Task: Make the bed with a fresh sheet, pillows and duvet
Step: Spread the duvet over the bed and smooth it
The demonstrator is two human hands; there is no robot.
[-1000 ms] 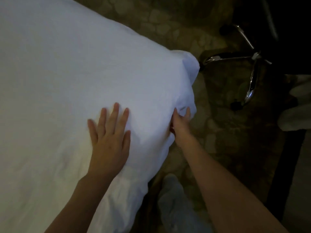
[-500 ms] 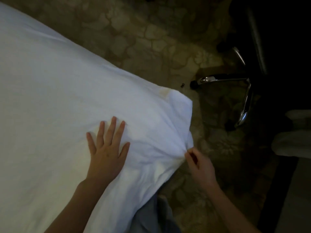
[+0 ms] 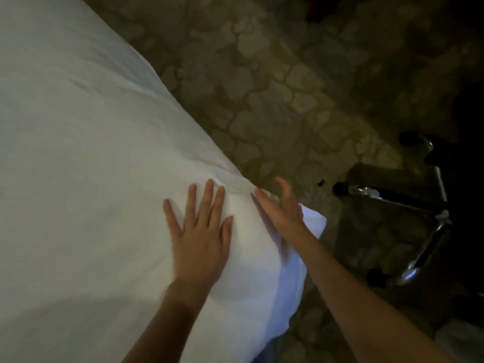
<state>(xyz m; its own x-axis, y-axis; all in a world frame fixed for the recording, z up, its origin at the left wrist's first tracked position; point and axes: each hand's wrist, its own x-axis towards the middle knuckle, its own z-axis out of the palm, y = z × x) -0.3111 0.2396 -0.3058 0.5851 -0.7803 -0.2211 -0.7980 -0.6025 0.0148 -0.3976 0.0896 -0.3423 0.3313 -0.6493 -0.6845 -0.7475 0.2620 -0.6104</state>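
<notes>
Both hands are on the white sheet [image 3: 78,153] near the corner of the bed. My left hand [image 3: 200,239] lies flat on top, fingers spread wide, pressing down. My right hand [image 3: 281,208] is just beside it at the edge, fingers straight, holding nothing, and a bit blurry. The sheet covers the whole bed and hangs over the corner [image 3: 311,226]. Beside the bed is a carpet [image 3: 262,87] with a stone-like pattern. A chair's shiny legs [image 3: 419,221] stand on it at the right.
</notes>
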